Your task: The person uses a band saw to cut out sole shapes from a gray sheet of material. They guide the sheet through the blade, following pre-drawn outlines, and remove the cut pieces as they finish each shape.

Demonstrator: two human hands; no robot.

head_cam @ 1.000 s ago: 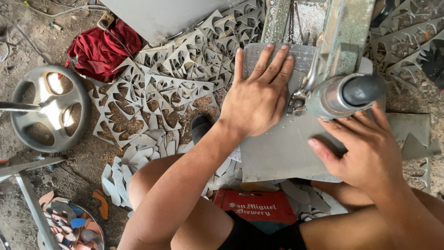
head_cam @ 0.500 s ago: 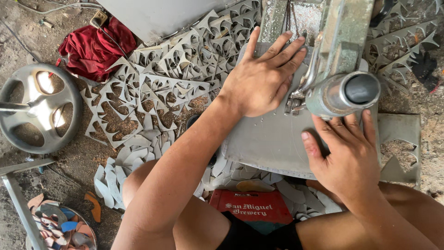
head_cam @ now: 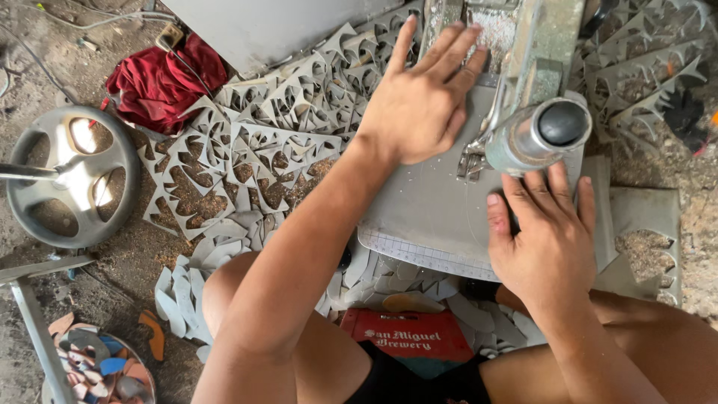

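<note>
A flat grey rubber sheet [head_cam: 426, 217] lies under the head of a grey cutting machine [head_cam: 535, 131]. My left hand [head_cam: 419, 105] presses flat on the far part of the sheet, fingers spread, just left of the machine's blade. My right hand [head_cam: 542, 243] lies palm down on the near right part of the sheet, below the machine's round motor end. Neither hand grips anything.
Several grey cut-out scraps [head_cam: 254, 142] are piled on the dirt floor to the left and top right [head_cam: 643, 67]. A red cloth [head_cam: 161, 78] lies at the back left, a grey wheel-shaped frame [head_cam: 71, 176] at the left. A red box [head_cam: 415, 337] sits between my legs.
Both hands and the sheet have slid away from me, toward the machine. My left hand now lies further up beside the blade.
</note>
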